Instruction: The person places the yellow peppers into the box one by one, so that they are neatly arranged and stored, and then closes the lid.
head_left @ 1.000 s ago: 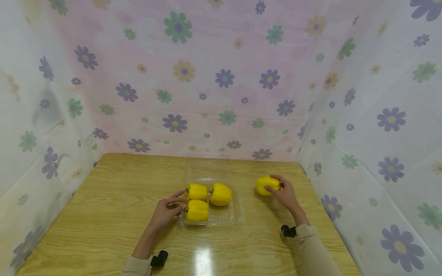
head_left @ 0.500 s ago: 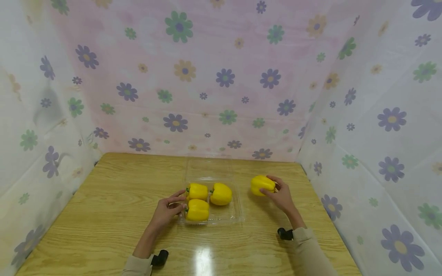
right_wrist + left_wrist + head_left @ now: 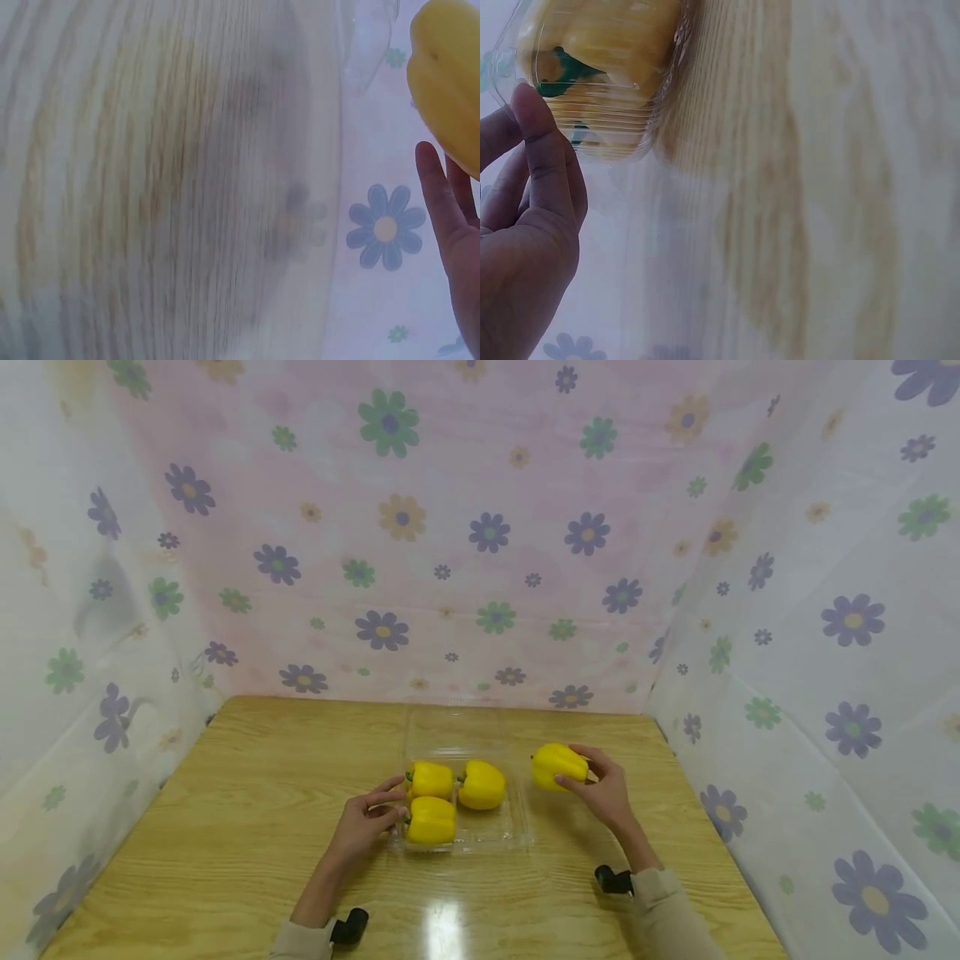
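Note:
My right hand (image 3: 606,792) grips a yellow bell pepper (image 3: 555,767) above the table, to the right of an open clear plastic container (image 3: 517,827). In the right wrist view the same pepper (image 3: 450,82) lies against the fingers, partly cut off by the frame edge. Three more yellow peppers sit in the container: one at back left (image 3: 431,780), one at front left (image 3: 431,821) and one on the right (image 3: 482,785). My left hand (image 3: 358,827) pinches the container's left rim; in the left wrist view the thumb (image 3: 536,112) meets the ribbed clear wall (image 3: 615,120).
The container's clear lid (image 3: 456,731) lies folded back toward the rear wall. A wood-grain table (image 3: 262,793) bears everything. Flower-print cloth (image 3: 442,527) encloses the back and both sides. Black wrist cameras (image 3: 349,927) are strapped at the sleeves.
My right hand has carried its pepper leftward, closer to the container. The left hand and the three peppers in the container have stayed in place.

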Demonstrator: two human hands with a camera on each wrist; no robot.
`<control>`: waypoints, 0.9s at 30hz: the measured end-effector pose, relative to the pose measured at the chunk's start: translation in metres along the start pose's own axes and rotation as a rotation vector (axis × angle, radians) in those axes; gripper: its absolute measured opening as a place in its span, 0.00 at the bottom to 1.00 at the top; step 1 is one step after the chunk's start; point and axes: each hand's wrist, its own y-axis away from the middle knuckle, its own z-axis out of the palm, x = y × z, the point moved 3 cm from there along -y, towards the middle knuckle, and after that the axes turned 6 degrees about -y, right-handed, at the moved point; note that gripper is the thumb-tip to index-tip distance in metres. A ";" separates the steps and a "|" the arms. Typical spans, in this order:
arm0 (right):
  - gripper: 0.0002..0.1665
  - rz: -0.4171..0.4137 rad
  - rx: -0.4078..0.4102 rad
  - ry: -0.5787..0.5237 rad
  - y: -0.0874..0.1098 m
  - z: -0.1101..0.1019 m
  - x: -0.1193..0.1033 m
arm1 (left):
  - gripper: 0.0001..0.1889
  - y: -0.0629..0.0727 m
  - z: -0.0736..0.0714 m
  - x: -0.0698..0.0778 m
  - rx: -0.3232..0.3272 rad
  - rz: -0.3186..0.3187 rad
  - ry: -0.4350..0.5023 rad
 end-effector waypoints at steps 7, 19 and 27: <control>0.33 -0.079 -0.084 -0.038 0.011 0.012 0.003 | 0.18 0.004 0.001 0.000 0.005 -0.005 -0.015; 0.34 -0.137 -0.239 -0.135 0.030 0.043 -0.010 | 0.17 0.003 0.001 0.001 0.026 -0.017 -0.010; 0.38 -0.136 -0.296 -0.107 0.035 0.061 -0.010 | 0.18 0.003 0.000 0.002 0.017 0.001 -0.008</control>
